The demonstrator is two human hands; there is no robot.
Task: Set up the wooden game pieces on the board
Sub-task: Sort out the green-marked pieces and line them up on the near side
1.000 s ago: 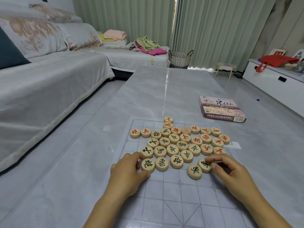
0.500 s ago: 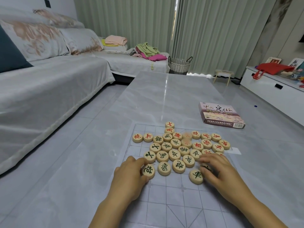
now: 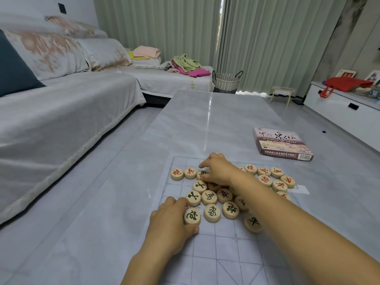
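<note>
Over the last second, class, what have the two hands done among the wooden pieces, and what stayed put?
The right hand left the near right edge of the pile and reached forward-left across it, now pinching a far piece. The left hand still grips the near-left piece. Board, pile and box stayed.

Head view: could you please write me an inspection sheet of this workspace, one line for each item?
Surface: grey glossy table, with a clear gridded board flat on it.
Job's things: wooden pieces bunched on the board, red and black lettering, not set out.
Clutter: game box on the table, right of the board, apart from it.
Hands: left hand pinches the near piece; right hand reaches across and pinches a far piece.
Cables: nothing seen.
Surroundings: sofa at left; basket and curtains behind the table.
</note>
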